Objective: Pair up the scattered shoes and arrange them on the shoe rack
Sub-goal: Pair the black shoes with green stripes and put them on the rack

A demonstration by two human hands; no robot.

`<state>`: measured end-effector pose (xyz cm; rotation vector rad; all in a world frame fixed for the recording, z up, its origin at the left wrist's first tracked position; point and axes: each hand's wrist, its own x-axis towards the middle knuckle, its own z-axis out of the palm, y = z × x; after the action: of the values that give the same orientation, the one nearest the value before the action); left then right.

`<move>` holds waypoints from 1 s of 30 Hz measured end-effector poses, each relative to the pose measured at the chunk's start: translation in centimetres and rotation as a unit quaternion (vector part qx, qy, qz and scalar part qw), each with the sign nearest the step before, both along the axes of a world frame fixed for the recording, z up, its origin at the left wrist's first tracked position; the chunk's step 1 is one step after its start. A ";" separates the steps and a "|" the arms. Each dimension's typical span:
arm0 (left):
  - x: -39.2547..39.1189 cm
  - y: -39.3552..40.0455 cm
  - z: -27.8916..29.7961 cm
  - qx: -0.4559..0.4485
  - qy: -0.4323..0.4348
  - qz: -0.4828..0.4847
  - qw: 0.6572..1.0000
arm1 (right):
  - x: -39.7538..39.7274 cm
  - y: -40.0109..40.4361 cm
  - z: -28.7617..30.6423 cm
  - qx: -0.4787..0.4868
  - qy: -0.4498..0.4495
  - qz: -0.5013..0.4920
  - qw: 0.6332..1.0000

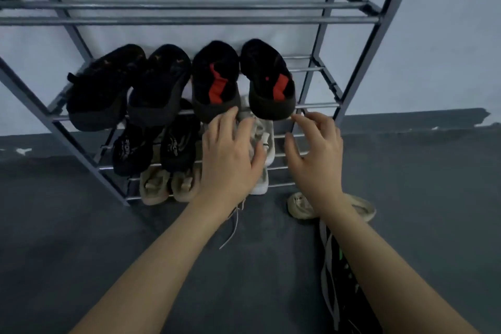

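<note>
Dark grey floor point(81, 252) against a pale wall point(433, 49), with a metal shoe rack point(189, 20) holding paired shoes on its lower tiers
Two black shoes point(130, 87) and two black-and-red shoes point(241, 78) sit side by side on the middle shelf; below them are a black pair point(154, 149), a tan pair of sandals point(168, 184) and a white sneaker point(264, 144) on the right. Left hand point(230, 157) lies with straight fingers pressed on the white sneaker; right hand point(315, 149) hovers just beside it, fingers spread and loosely bent, holding nothing. One beige shoe point(301, 206) lies on the floor under the right wrist, and a dark shoe with white laces point(344, 287) nearer the camera
</note>
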<state>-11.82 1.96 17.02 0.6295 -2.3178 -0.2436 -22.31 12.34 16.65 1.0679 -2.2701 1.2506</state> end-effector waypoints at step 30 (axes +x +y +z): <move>-2.9 11.9 -20.4 0.104 -0.278 -0.247 0.922 | 3.8 18.4 -20.6 0.289 -0.214 -0.119 0.925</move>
<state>-14.75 13.82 -3.34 0.2040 -3.0122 -0.6177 -18.51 30.71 -3.92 0.6813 -3.1166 0.7786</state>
